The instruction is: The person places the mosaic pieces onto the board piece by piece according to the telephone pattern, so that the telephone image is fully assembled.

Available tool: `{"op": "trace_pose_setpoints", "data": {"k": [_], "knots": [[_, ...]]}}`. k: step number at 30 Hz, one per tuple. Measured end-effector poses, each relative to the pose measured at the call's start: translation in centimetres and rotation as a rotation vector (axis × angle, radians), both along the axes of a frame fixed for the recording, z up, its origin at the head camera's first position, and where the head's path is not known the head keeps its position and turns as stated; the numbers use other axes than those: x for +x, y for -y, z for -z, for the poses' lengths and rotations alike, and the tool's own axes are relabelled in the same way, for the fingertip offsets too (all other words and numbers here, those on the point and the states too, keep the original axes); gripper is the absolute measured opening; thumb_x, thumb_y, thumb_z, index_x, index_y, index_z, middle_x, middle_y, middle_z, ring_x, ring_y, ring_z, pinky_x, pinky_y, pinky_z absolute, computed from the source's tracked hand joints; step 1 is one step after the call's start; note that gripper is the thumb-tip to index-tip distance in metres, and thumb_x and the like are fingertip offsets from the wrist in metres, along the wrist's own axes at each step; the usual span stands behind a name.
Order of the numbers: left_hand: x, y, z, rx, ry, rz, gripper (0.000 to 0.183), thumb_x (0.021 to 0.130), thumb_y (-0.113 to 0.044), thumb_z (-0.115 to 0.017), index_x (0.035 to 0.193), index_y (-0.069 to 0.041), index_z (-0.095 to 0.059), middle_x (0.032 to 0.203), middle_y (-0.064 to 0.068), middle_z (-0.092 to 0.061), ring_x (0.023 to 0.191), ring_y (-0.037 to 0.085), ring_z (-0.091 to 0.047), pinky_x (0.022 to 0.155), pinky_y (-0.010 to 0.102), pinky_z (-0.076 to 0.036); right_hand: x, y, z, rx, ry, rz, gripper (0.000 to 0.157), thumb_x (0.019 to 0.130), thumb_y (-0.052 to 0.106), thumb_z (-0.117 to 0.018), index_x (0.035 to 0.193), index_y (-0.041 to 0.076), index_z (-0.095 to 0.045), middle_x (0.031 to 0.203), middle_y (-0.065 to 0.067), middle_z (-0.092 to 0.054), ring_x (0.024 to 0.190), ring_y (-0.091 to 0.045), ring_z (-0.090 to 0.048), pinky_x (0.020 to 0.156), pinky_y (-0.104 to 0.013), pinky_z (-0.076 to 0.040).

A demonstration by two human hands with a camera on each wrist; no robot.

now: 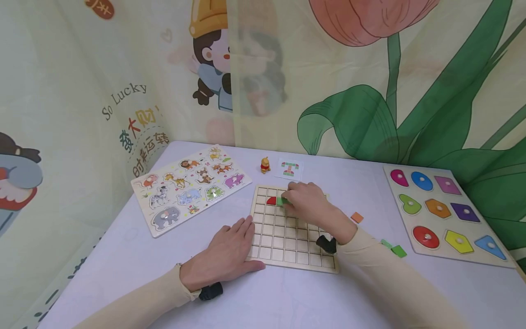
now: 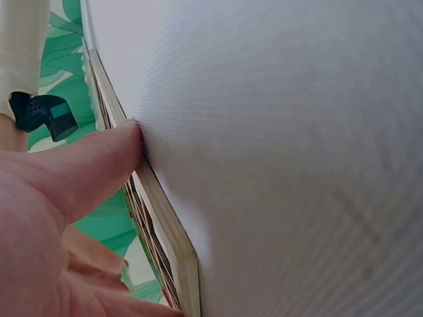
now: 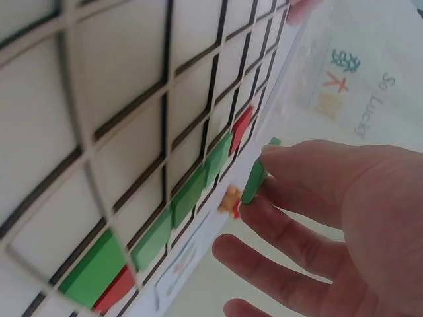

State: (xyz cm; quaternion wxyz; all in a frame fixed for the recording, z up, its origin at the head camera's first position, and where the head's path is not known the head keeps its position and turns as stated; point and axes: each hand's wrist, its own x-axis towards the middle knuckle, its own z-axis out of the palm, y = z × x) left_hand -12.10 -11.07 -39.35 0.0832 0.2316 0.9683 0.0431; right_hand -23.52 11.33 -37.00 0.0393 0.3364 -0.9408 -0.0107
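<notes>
My right hand (image 1: 310, 203) is over the upper part of a wooden grid board (image 1: 283, 244). Between its thumb and a finger it pinches a small green tile (image 3: 256, 173); the other fingers are loosely spread. On the board lies a row of pieces: a red piece (image 1: 271, 200) at the left end, several green tiles (image 3: 188, 197), and a red piece (image 3: 115, 290) at the other end. The right hand hides most of this row in the head view. My left hand (image 1: 226, 249) rests at the board's left edge, fingers extended, with the thumb (image 2: 99, 162) against its side.
Behind the board are a pattern card (image 1: 290, 168) and a small bear figure (image 1: 265, 165). An animal puzzle (image 1: 193, 187) lies left, a shape puzzle (image 1: 444, 214) right. Loose orange (image 1: 357, 217) and green tiles (image 1: 398, 251) lie near the right forearm.
</notes>
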Motion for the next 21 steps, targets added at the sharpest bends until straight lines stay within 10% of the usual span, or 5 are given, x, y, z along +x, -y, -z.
{"op": "trace_pose_setpoints", "data": {"k": [21], "knots": [[-0.1, 0.0, 0.2, -0.001, -0.013, 0.006, 0.096, 0.092, -0.064, -0.064, 0.152, 0.007, -0.041, 0.164, 0.023, -0.037, 0.150, 0.036, -0.040, 0.110, 0.053, -0.044, 0.4, 3.9, 1.5, 0.075, -0.003, -0.030, 0.012, 0.095, 0.025, -0.074, 0.098, 0.015, -0.077, 0.095, -0.004, -0.069, 0.087, -0.025, -0.067, 0.078, -0.042, -0.054]]}}
